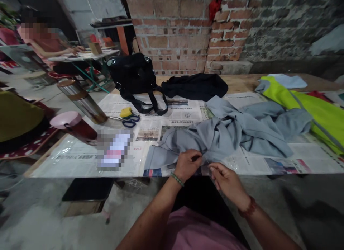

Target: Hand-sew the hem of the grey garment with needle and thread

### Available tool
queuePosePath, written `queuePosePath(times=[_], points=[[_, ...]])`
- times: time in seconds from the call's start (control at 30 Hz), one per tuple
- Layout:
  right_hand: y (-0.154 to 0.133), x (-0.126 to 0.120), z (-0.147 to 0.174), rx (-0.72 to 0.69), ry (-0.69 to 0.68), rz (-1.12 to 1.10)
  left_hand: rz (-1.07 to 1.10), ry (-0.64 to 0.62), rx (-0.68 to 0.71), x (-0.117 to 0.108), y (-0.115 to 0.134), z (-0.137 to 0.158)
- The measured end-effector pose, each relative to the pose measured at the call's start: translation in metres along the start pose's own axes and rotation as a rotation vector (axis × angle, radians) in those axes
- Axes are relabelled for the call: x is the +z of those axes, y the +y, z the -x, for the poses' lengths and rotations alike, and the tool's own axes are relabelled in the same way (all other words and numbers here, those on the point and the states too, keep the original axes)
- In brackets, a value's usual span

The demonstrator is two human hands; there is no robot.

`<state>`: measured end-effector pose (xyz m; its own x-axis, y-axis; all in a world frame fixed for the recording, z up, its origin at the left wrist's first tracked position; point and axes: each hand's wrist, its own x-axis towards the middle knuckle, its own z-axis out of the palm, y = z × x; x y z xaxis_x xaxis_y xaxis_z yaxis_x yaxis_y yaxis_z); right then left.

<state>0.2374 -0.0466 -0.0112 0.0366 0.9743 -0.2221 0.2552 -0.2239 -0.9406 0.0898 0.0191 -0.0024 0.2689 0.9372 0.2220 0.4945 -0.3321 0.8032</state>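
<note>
Fingertips drawn together on left hand [188, 165] and right hand [227, 182], anything held too fine to tell, at near edge of grey garment [225, 131] bunched right of centre on newspaper-covered table [67, 156]; handwork appears underway, finished and remaining portions indistinguishable.

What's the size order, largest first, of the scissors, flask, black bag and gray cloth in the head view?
1. Gray cloth
2. Black bag
3. Flask
4. Scissors
</note>
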Motion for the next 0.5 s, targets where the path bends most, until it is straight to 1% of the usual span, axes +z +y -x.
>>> queuePosePath(times=[0.2,0.33,0.5], points=[[-0.007,0.001,-0.006,-0.086,0.041,0.171,0.025,0.009,-0.014,0.000,0.000,0.000],[-0.009,-0.001,-0.006,-0.120,0.058,0.202,0.044,0.014,-0.013,0.001,-0.002,0.000],[-0.010,0.000,-0.007,-0.138,0.044,0.216,0.042,0.008,0.016,0.000,-0.003,0.000]])
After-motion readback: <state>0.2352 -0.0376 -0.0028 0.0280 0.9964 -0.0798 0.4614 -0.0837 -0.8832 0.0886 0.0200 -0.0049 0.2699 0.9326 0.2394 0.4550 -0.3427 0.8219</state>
